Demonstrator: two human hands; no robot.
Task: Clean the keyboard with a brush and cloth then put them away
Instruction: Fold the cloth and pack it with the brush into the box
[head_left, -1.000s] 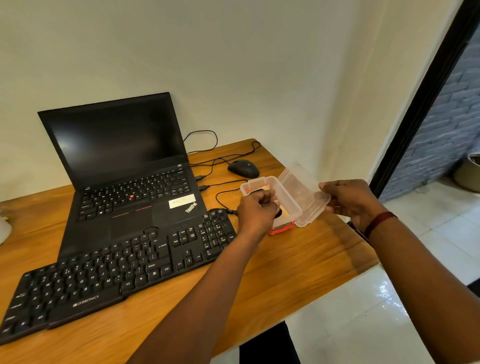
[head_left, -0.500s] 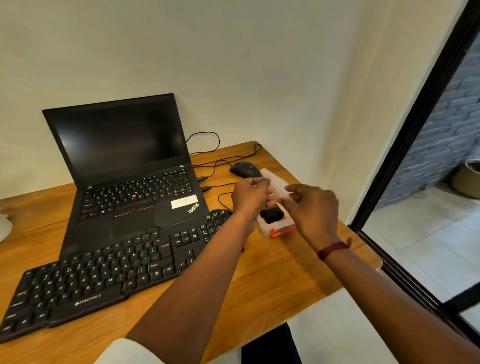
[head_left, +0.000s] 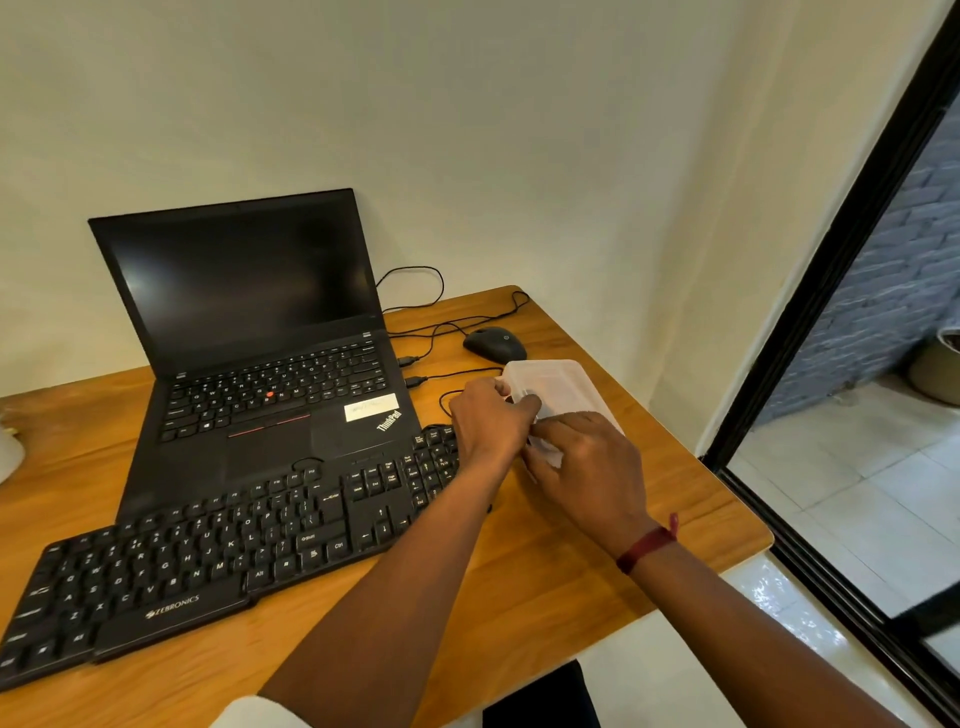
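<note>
2 hands (head_left: 540, 441) on box (head_left: 558, 387), mouse (head_left: 493, 343) beside.

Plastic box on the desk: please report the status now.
Both hands on the plastic box: left hand at its near edge, right hand over the front. Lid down. Keyboard beside it; brush and cloth not visible. Mouse cable close by.

A black flat plastic keyboard (head_left: 223, 551) with white lettering lies on the orange-brown wood-grain counter (head_left: 545, 571). The open laptop (head_left: 260, 338) is black with red trackpad accents; the lidded plastic box (head_left: 561, 387) is translucent white.
</note>
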